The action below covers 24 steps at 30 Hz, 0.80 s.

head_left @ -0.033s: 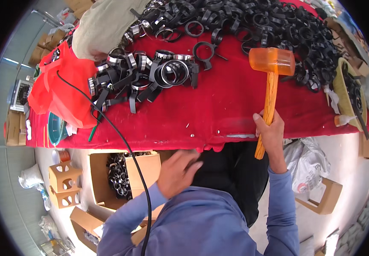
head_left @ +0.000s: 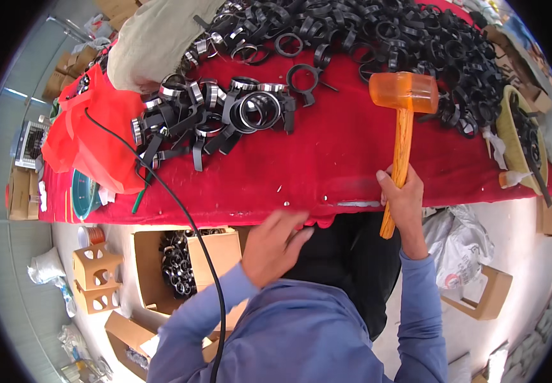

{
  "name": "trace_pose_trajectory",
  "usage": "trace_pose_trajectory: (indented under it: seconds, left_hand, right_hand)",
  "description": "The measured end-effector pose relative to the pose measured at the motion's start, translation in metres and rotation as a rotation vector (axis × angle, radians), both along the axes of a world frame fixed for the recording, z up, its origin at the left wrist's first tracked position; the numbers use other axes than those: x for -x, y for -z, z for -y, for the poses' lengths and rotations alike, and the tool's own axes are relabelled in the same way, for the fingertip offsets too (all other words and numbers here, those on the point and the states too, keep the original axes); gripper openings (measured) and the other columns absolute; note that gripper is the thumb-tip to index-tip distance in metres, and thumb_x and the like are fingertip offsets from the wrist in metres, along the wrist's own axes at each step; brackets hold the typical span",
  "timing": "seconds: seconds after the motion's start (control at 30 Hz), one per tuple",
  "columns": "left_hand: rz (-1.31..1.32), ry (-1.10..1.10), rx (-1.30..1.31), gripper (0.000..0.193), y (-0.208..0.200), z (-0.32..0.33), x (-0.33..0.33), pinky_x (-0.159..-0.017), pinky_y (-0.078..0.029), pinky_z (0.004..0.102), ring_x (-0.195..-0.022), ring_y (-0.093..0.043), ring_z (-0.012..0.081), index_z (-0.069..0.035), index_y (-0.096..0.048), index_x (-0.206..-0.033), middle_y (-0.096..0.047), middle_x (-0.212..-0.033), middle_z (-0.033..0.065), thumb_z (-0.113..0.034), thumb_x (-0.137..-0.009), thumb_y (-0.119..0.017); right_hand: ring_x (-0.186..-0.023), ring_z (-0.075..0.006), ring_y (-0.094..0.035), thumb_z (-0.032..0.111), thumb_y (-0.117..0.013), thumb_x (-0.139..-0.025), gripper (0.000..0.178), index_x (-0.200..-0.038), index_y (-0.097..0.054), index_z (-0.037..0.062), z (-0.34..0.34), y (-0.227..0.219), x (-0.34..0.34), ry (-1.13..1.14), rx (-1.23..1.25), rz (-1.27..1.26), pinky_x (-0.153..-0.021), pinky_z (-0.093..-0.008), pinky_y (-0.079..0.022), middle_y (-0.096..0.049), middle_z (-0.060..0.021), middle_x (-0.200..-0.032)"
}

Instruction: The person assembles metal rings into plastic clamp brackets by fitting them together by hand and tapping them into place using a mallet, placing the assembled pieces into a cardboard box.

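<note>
Right hand [head_left: 406,198] gripping mallet [head_left: 402,108], left hand [head_left: 269,246] loose & empty, ctr frame.
Mallet: wooden handle clenched low, orange head up over red worktop [head_left: 327,166], right of ctr. Left hand w/ fingers spread at worktop's near edge. Open cardboard box [head_left: 180,262] of black rings lower left; small cut-out cartons [head_left: 97,277] further left; white bag [head_left: 458,246] lower right.
</note>
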<state>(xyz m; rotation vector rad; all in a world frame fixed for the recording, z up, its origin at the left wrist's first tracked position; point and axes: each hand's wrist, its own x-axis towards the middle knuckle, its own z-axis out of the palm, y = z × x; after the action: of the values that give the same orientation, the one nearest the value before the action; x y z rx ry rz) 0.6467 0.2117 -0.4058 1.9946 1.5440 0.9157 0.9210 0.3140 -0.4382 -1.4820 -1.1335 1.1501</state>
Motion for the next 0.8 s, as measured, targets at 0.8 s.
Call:
trace_pose_trajectory:
  seconds: [0.8]
  left_hand:
    - [-0.467, -0.077, -0.356, 0.014, -0.034, -0.188, -0.048, -0.068, -0.060, 0.0441, -0.083, -0.076, 0.0317, -0.003, -0.068, -0.104, -0.075, -0.089, 0.0146, -0.016, -0.099, -0.070]
  right_hand:
    - [-0.052, -0.0112, -0.058, 0.013, -0.077, -0.096, 0.022, -0.099, -0.059, 0.0010, 0.000, -0.006, -0.009, 0.067, -0.011, -0.062, -0.049, -0.0292, -0.048, -0.058, -0.0028, -0.067]
